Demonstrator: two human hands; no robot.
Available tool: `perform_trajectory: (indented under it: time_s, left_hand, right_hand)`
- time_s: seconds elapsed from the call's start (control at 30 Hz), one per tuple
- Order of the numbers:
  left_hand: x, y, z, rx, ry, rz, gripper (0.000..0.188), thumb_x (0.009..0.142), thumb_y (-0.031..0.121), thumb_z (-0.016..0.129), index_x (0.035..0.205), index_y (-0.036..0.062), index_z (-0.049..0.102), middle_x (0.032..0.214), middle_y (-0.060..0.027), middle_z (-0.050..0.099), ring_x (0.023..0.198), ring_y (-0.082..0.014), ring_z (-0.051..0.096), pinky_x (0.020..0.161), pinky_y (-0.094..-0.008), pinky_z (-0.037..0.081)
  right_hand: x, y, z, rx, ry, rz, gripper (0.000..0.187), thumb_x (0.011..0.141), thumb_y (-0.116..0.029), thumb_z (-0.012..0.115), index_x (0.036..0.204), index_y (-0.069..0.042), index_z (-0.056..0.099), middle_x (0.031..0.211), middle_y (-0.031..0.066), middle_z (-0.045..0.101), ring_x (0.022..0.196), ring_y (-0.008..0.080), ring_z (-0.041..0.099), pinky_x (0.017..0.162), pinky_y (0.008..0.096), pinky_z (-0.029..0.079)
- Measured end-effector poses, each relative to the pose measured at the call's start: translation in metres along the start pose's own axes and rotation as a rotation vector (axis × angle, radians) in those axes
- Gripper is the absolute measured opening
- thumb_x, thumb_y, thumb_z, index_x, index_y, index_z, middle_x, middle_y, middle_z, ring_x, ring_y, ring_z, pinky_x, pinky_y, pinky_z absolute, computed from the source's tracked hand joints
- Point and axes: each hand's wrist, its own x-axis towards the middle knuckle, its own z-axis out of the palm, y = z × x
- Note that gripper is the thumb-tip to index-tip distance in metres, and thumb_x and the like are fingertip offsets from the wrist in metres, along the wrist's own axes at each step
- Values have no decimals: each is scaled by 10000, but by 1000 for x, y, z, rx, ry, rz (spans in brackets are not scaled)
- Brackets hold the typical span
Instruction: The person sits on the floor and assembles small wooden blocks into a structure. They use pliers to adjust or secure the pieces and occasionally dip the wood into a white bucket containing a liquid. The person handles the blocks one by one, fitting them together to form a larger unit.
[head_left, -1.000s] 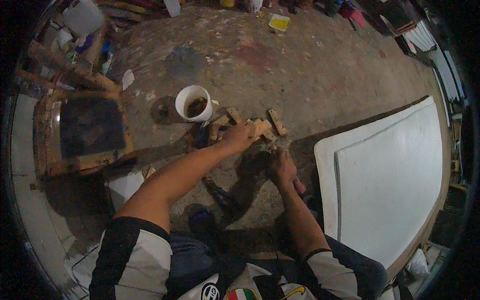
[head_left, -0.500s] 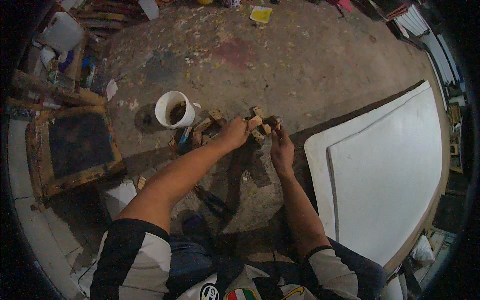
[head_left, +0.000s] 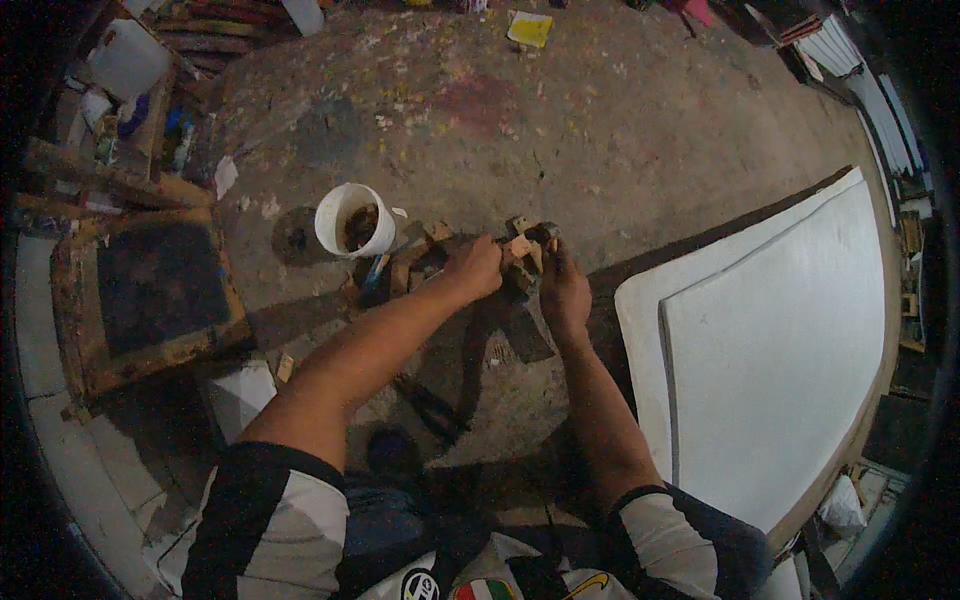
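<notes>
The person is sitting on a stained concrete floor (head_left: 520, 110) and is working with both hands just above the middle of the picture. The left hand (head_left: 474, 268) is closing around a small wooden block (head_left: 519, 246), with the fingers curled on it. The right hand (head_left: 563, 290) is sitting just beside, at about 4 o'clock from the block, and its fingers are reaching up to a small dark piece (head_left: 545, 233) at the block's right side; I cannot tell if this hand is really gripping it or only touching it. More small wooden pieces (head_left: 415, 262) are lying on the floor at 9 o'clock from the left hand. A white bucket (head_left: 354, 220) with dark content is standing a little further at 10 o'clock. A big white panel (head_left: 770, 350) is lying at 3 o'clock, well apart from the hands. A worn wooden frame (head_left: 150, 290) with a dark middle is lying at 9 o'clock, near the picture's left edge.
</notes>
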Motion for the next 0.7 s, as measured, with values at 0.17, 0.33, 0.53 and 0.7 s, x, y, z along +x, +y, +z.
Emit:
perform_trajectory:
  time_s: [0.17, 0.33, 0.53, 0.7]
  left_hand:
    - [8, -12, 19, -56, 9, -28, 237, 827, 124, 723, 985, -52, 736, 1176, -242, 656, 1063, -443, 676, 900, -521, 565]
    - [11, 10, -9, -51, -185, -79, 260, 819, 136, 738, 1004, -45, 734, 1144, -239, 657, 1059, -435, 673, 889, -514, 569]
    - [9, -19, 0, -34, 52, -21, 298, 792, 133, 746, 1033, -39, 720, 1147, -234, 625, 1090, -433, 661, 895, -523, 564]
    - [6, 9, -34, 5, -151, -75, 278, 792, 130, 743, 1032, -10, 735, 1121, -226, 629, 1075, -433, 665, 895, -515, 567]
  right_hand:
    - [-15, 9, 4, 121, 36, -20, 399, 1063, -381, 530, 1382, -163, 624, 1146, 252, 709, 1038, 472, 674, 846, 521, 530]
    - [-16, 5, -4, 129, 54, 29, 393, 1057, -362, 547, 1378, -152, 630, 1098, 257, 715, 1025, 480, 676, 836, 523, 535]
    - [-6, -13, -14, 150, 69, 21, 384, 1051, -329, 566, 1381, -142, 625, 1036, 272, 716, 1011, 485, 677, 813, 519, 540]
    - [-13, -6, -12, 207, 149, -8, 377, 1055, -334, 561, 1369, -138, 633, 1066, 263, 717, 1037, 480, 671, 837, 509, 535]
